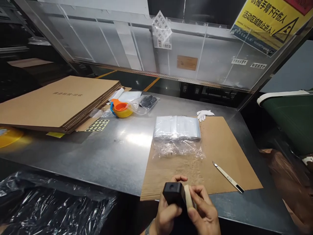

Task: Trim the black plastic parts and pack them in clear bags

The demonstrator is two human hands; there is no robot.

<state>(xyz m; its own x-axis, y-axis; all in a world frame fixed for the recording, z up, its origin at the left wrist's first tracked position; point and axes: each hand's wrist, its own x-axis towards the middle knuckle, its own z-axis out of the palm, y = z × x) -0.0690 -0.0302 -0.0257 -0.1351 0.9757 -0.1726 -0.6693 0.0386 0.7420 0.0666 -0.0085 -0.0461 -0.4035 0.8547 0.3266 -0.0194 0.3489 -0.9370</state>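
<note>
Near the front edge of the bench, my left hand (167, 213) is wrapped round a black box-shaped part (173, 192), with its small end face turned up. My right hand (204, 209) pinches a pale beige flat piece (188, 197) between thumb and fingers, against or very close to the part's right side. Its exact kind I cannot make out. Below both hands the rest of the black part is dark and partly hidden. A cardboard sheet (220, 147) lies just beyond my hands, and on it rests a pale-handled knife (228, 177) marked A26.
A stack of clear plastic bags (176, 128) lies on the cardboard, beside a white glove (205, 114). Further left are an orange and yellow tape roll (122, 109), a sticker sheet (97, 125) and stacked cardboard (61, 101). Black plastic sheeting (56, 202) fills the lower left.
</note>
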